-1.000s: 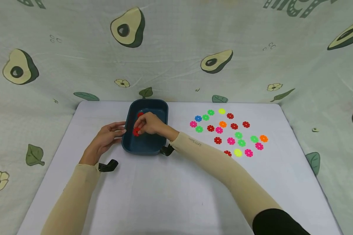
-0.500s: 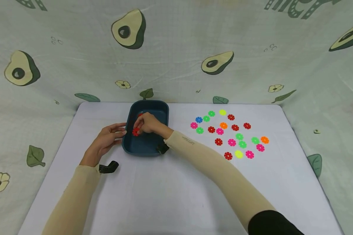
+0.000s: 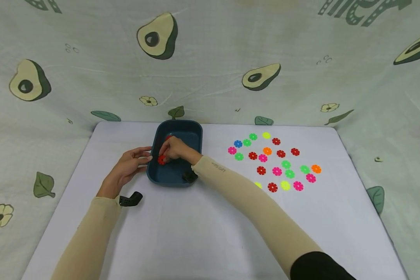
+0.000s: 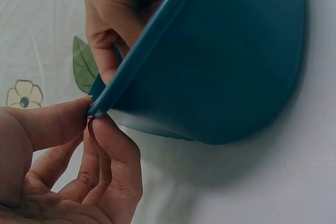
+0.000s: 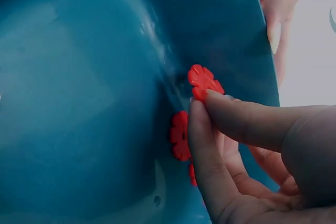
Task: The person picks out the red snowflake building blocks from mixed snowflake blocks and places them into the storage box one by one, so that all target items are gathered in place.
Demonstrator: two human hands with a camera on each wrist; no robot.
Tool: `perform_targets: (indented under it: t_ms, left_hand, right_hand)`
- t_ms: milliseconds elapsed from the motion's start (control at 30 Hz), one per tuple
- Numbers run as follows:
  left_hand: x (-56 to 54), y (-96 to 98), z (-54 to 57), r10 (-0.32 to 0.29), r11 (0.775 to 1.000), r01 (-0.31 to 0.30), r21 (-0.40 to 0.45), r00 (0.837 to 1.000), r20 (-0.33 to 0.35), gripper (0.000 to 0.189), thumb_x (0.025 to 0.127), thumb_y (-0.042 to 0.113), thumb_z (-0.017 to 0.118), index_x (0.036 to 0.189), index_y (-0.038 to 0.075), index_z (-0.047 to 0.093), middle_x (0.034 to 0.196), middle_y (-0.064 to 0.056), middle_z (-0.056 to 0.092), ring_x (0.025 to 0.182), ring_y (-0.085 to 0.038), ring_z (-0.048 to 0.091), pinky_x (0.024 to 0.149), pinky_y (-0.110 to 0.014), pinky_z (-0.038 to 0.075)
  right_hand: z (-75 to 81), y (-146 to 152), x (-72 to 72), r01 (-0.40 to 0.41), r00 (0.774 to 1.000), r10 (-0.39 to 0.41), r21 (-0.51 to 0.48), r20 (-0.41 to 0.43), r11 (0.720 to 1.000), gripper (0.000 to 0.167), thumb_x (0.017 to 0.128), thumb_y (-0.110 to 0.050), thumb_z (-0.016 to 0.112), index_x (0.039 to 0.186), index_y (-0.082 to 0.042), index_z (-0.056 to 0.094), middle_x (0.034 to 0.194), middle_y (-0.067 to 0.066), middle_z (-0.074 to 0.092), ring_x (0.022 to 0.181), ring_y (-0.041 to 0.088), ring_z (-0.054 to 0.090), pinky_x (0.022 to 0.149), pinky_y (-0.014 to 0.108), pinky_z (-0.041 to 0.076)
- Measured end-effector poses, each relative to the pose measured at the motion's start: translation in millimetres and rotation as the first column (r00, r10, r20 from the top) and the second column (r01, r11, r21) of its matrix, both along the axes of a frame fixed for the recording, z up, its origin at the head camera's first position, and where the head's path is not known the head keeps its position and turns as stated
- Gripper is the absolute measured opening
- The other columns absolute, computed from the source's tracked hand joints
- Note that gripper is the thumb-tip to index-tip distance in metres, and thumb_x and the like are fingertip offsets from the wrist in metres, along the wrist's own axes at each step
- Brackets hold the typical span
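Note:
A deep blue plastic tray (image 3: 175, 175) stands at the back left of the white table. My left hand (image 3: 127, 165) pinches its left rim between thumb and fingers; the left wrist view shows that thumb (image 4: 58, 121) on top of the edge. Inside the tray, my right hand (image 3: 177, 149) pinches a red flower-shaped disc (image 5: 203, 81) between thumb and forefinger, near the left wall. Below the held piece in the right wrist view lies another red flower-shaped disc (image 5: 180, 136), with more red partly hidden behind the fingers. Farther back in the tray, some red (image 3: 169, 137) shows beyond the hand.
Right of the tray, several flower-shaped discs lie spread on the table (image 3: 210, 233), among them a blue disc (image 3: 238, 144), an orange disc (image 3: 316, 169) and a green disc (image 3: 286, 164). My right forearm crosses the table and partly covers a yellow disc (image 3: 258, 185). A printed cloth (image 3: 210, 58) hangs behind.
My right forearm has shifted left, uncovering a red disc and part of a yellow one. The right hand keeps its pinch inside the tray, and the left hand stays at the rim.

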State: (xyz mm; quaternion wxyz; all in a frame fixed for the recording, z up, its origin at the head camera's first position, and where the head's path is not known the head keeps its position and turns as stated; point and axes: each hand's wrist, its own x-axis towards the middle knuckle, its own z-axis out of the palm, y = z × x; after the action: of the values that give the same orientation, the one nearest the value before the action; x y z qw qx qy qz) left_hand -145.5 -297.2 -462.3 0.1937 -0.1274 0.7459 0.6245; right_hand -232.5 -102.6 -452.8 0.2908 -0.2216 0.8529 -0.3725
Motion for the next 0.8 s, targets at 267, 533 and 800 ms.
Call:
perform_targets:
  t_ms: [267,533,800]
  left_hand:
    - [1.1,0.2,1.5,-0.002,1.000,0.002,0.008,1.000,-0.006,0.061,0.109,0.012,0.060,0.165,0.006,0.036,0.152,-0.019,0.043,0.105,-0.007,0.059,0.086,-0.021,0.054]
    - [-0.1,5.2,5.2,0.007,1.000,-0.007,0.011,1.000,-0.014,0.059,0.109,0.011,0.060,0.163,0.004,0.038,0.146,-0.018,0.046,0.101,-0.006,0.060,0.083,-0.021,0.055]
    - [1.7,4.4,5.2,0.018,1.000,-0.018,0.013,1.000,-0.004,0.059,0.109,0.011,0.060,0.163,0.005,0.039,0.148,-0.019,0.045,0.101,-0.006,0.059,0.084,-0.021,0.054]
  right_hand:
    - [-3.8,-7.4,-1.4,-0.047,0.998,0.050,0.071,-0.043,0.996,0.021,0.089,0.001,0.084,0.109,-0.005,0.081,0.100,0.007,0.075,0.082,0.011,0.061,0.071,0.018,0.047]
    - [-4.9,-4.5,-2.5,-0.030,0.999,0.034,0.105,-0.032,0.994,0.020,0.087,0.002,0.084,0.107,-0.004,0.082,0.102,0.009,0.076,0.083,0.012,0.060,0.072,0.018,0.046]
    - [-5.3,-4.7,-2.3,-0.040,0.999,0.041,0.073,-0.011,0.997,0.021,0.086,0.005,0.084,0.106,-0.001,0.081,0.099,0.012,0.078,0.076,0.008,0.058,0.068,0.016,0.045]
